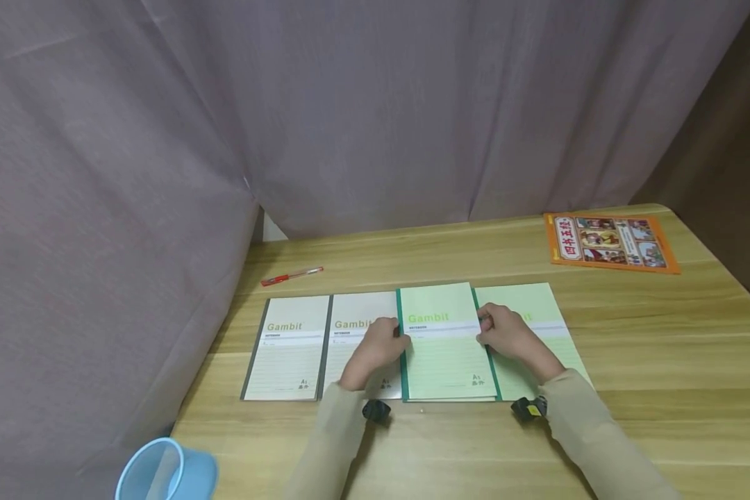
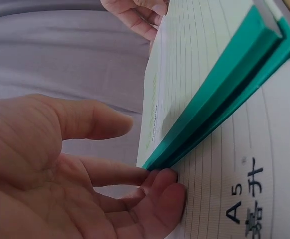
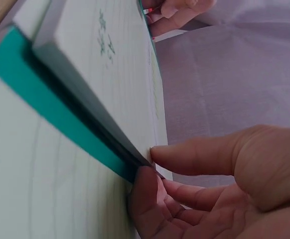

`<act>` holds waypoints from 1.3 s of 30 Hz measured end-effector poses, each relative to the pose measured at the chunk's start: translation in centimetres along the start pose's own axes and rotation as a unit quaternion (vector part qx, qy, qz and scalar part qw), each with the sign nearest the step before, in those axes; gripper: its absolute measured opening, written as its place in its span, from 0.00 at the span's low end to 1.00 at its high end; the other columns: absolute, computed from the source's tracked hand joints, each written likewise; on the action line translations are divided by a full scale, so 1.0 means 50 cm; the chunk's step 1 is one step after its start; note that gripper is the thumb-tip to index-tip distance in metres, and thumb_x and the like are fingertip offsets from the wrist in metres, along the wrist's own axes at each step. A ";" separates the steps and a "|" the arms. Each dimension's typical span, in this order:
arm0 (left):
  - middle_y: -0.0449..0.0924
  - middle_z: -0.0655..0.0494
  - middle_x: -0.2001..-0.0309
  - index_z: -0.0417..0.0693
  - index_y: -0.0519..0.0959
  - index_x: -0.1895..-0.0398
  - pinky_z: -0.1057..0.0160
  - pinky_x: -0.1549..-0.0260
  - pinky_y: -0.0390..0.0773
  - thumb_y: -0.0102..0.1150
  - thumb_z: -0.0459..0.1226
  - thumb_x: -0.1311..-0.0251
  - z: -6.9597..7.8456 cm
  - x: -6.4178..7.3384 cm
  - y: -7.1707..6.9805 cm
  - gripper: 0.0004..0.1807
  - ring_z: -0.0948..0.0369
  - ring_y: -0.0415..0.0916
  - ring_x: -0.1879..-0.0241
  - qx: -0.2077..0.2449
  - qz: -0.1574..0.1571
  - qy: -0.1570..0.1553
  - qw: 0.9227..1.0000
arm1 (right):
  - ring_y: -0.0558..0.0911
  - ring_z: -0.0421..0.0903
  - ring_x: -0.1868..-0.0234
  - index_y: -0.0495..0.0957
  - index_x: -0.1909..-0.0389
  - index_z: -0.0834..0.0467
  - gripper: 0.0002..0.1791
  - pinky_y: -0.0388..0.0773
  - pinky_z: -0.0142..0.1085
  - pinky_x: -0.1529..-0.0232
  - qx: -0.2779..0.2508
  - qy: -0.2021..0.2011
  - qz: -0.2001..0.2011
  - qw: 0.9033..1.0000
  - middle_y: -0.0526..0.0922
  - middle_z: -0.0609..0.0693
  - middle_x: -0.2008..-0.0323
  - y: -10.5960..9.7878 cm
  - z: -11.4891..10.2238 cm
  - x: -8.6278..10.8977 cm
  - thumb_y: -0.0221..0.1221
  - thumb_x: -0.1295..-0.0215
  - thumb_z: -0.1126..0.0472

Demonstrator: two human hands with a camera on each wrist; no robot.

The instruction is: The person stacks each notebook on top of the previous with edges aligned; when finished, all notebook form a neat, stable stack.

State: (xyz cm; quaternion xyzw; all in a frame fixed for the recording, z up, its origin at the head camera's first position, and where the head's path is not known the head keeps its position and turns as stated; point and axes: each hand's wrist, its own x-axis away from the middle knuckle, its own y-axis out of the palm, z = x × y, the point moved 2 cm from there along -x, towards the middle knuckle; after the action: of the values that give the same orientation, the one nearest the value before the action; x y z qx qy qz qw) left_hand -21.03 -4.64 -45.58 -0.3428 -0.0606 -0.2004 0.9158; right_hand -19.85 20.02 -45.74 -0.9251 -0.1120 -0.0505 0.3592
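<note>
A green notebook (image 1: 448, 368) with a teal spine lies on top of another green notebook, whose teal spine (image 2: 289, 42) shows beneath in the left wrist view. My right hand (image 1: 514, 339) pinches the top notebook's right edge, with the thumb (image 3: 195, 155) on the cover. At the spine side, my left hand (image 1: 375, 348) touches the lower edge with its fingertips (image 2: 171, 199), its thumb raised off the cover. Beside it on the right is a further green notebook (image 1: 540, 305), partly covered by my right hand. Two white notebooks with dark spines, one outer (image 1: 290, 361) and one inner (image 1: 356, 309), lie to the left.
A red pen (image 1: 292, 276) lies behind the white notebooks. At the back right of the wooden table (image 1: 450, 458) is an orange picture book (image 1: 612, 243). A blue bin (image 1: 198, 476) stands by the front left edge. Grey curtains (image 1: 375, 118) hang behind the table.
</note>
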 end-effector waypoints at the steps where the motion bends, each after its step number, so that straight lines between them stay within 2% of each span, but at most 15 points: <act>1: 0.71 0.52 0.75 0.31 0.79 0.52 0.66 0.82 0.66 0.54 0.33 0.34 0.001 0.000 0.000 0.13 0.60 0.65 0.78 0.001 0.000 0.000 1.000 | 0.76 0.49 0.69 0.69 0.45 0.80 0.25 0.76 0.40 0.68 0.001 -0.001 0.001 1.000 0.76 0.58 0.67 -0.001 0.000 0.000 0.61 0.42 0.73; 14: 0.64 0.56 0.78 0.37 0.78 0.64 0.66 0.82 0.64 0.55 0.34 0.34 0.004 0.005 0.001 0.07 0.61 0.63 0.80 0.001 0.000 0.000 1.000 | 0.78 0.47 0.75 0.68 0.44 0.80 0.28 0.77 0.39 0.72 -0.007 0.011 -0.012 1.000 0.76 0.57 0.69 -0.007 -0.007 0.012 0.64 0.45 0.72; 24: 0.67 0.54 0.77 0.37 0.78 0.64 0.65 0.81 0.65 0.56 0.35 0.34 0.012 0.006 -0.007 0.08 0.59 0.65 0.78 -0.008 0.013 -0.014 1.000 | 0.78 0.47 0.75 0.70 0.43 0.78 0.27 0.76 0.40 0.71 -0.006 0.020 -0.031 0.999 0.77 0.55 0.70 -0.017 -0.001 0.012 0.64 0.39 0.69; 29: 0.70 0.53 0.76 0.28 0.78 0.51 0.66 0.81 0.66 0.55 0.35 0.34 0.013 0.006 -0.010 0.17 0.60 0.66 0.79 -0.005 0.023 -0.019 1.000 | 0.78 0.48 0.74 0.70 0.43 0.77 0.25 0.76 0.39 0.71 -0.010 0.022 -0.026 0.999 0.78 0.55 0.69 -0.028 0.000 0.013 0.62 0.35 0.67; 32: 0.71 0.51 0.76 0.25 0.75 0.42 0.65 0.82 0.66 0.55 0.35 0.35 0.016 0.004 -0.010 0.23 0.61 0.64 0.80 0.000 0.028 -0.007 1.000 | 0.79 0.48 0.74 0.70 0.42 0.76 0.23 0.76 0.39 0.71 -0.006 0.020 -0.019 1.000 0.79 0.55 0.69 -0.037 -0.001 0.015 0.60 0.33 0.66; 36: 0.79 0.44 0.66 0.27 0.73 0.39 0.64 0.76 0.73 0.54 0.34 0.36 0.024 0.003 -0.005 0.25 0.60 0.70 0.75 0.007 0.040 0.027 0.999 | 0.79 0.47 0.76 0.70 0.42 0.76 0.23 0.75 0.39 0.71 0.001 0.017 -0.010 1.000 0.79 0.54 0.71 -0.050 -0.003 0.019 0.59 0.31 0.64; 39: 0.81 0.42 0.55 0.28 0.74 0.38 0.63 0.69 0.78 0.53 0.33 0.38 0.031 0.003 0.001 0.25 0.59 0.74 0.69 0.021 0.051 0.047 0.997 | 0.78 0.46 0.76 0.68 0.41 0.77 0.25 0.74 0.39 0.70 0.003 0.021 -0.004 1.000 0.79 0.54 0.71 -0.059 -0.002 0.021 0.58 0.31 0.63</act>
State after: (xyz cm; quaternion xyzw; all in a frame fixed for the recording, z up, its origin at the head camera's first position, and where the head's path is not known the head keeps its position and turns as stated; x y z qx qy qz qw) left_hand -20.83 -3.66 -44.42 -0.3163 -0.0047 -0.1680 0.9337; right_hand -19.56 22.23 -43.54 -0.9223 -0.1083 -0.0714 0.3639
